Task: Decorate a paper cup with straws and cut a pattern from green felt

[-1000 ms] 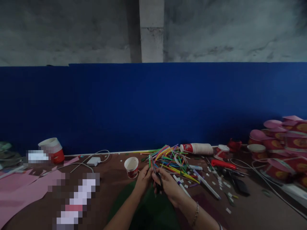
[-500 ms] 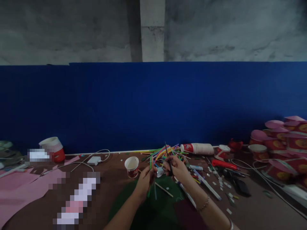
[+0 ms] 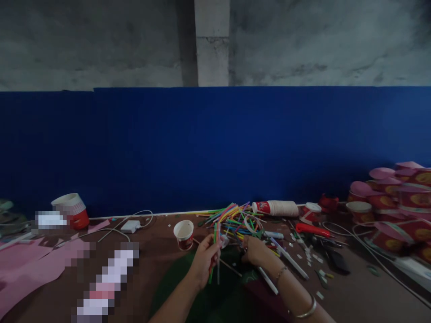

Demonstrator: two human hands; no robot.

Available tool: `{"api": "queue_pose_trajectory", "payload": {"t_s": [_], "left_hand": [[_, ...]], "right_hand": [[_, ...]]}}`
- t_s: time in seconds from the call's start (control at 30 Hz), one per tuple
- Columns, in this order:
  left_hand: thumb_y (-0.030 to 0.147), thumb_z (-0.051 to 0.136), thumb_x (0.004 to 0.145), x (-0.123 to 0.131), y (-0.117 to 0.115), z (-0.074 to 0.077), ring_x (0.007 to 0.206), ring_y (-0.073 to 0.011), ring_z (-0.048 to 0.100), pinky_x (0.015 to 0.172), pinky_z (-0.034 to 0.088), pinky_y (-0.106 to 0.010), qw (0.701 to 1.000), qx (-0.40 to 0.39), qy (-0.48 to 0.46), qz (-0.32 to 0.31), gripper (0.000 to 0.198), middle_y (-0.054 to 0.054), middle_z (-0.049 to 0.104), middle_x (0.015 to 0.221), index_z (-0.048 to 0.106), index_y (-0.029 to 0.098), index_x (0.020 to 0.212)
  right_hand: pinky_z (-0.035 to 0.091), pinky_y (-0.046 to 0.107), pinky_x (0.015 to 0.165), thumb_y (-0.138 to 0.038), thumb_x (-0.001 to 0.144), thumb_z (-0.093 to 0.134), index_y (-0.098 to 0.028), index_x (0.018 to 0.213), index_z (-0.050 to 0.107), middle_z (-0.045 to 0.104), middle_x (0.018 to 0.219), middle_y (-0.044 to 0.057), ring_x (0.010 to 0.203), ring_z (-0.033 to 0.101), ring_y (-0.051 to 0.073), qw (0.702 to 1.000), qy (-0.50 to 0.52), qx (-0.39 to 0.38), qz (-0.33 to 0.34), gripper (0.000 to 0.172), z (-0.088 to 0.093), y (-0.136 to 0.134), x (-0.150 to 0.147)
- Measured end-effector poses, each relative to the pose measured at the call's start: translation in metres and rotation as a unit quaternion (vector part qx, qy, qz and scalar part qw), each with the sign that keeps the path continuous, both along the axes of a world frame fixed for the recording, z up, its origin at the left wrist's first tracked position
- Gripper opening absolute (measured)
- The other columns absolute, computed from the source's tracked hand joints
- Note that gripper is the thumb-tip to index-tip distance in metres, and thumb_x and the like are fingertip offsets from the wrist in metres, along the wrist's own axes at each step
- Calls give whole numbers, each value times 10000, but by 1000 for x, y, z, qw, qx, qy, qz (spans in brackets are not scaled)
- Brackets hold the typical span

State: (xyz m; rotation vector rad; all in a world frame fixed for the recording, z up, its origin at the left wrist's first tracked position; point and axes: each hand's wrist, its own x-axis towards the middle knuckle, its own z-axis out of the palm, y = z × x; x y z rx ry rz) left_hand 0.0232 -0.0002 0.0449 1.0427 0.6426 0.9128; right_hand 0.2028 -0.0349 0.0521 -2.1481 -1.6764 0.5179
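My left hand (image 3: 206,260) is closed around a few drinking straws (image 3: 217,231), green and pinkish ones among them, which stand nearly upright in the fingers. Just right of it, low over the table, my right hand (image 3: 253,251) curls its fingers round dark-handled scissors (image 3: 243,252), mostly hidden by the hand. Behind both hands spreads a loose pile of coloured straws (image 3: 232,217). A small clear roll, perhaps tape (image 3: 225,242), shows between the hands. Left of my left hand stands an open paper cup (image 3: 184,235).
Green sheet (image 3: 175,278) lies beneath the hands. Stacked paper cups (image 3: 284,208) lie at the back; a red-handled tool (image 3: 313,230), a white pen-like stick (image 3: 292,262) and scraps lie right. Decorated red cups (image 3: 387,202) pile up far right, pink sheets (image 3: 40,264) left.
My right hand has dropped slightly and moved right, away from the straws; the scissors no longer point up. The straws in my left hand show taller, now tilted a little.
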Motion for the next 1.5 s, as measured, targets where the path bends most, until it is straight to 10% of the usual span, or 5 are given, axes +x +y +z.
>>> {"api": "queue_pose_trajectory", "payload": {"t_s": [0.2,0.43,0.8,1.1,1.5], "left_hand": [[376,746,636,5,-3,-6,394,-43,375,393,277,-167,1000,-6,22,-5,309,65,466,500,626,152,810],[353,796,577,5,-5,-5,448,-42,419,435,284,-157,1000,-28,3,2,320,60,512,535,585,143,697],[277,737,652,-12,1,10,373,10,246,347,90,-129,981,-111,-70,-140,268,50,462,563,516,128,676],[249,680,703,-39,21,8,355,16,197,320,140,-96,954,-78,-176,-229,233,55,399,564,478,136,689],[219,640,734,-26,13,-5,333,6,183,301,98,-112,951,-114,-122,-262,131,42,439,520,550,123,733]], "right_hand": [[363,218,505,-357,860,424,-172,807,627,632,662,16,564,547,122,982,160,72,62,280,15,4,-18],[369,235,582,-440,565,742,-157,562,545,558,542,-33,560,485,113,880,440,165,65,345,14,7,-36],[298,194,446,-364,647,673,-148,651,556,573,499,-31,404,487,77,768,602,-95,194,247,44,-18,2],[321,218,456,-513,670,645,-180,740,516,572,528,-22,433,499,103,850,484,-58,201,364,63,-38,42],[292,213,486,-357,702,647,-146,711,627,506,559,-39,499,405,78,890,398,169,143,212,30,-2,-21]]}}
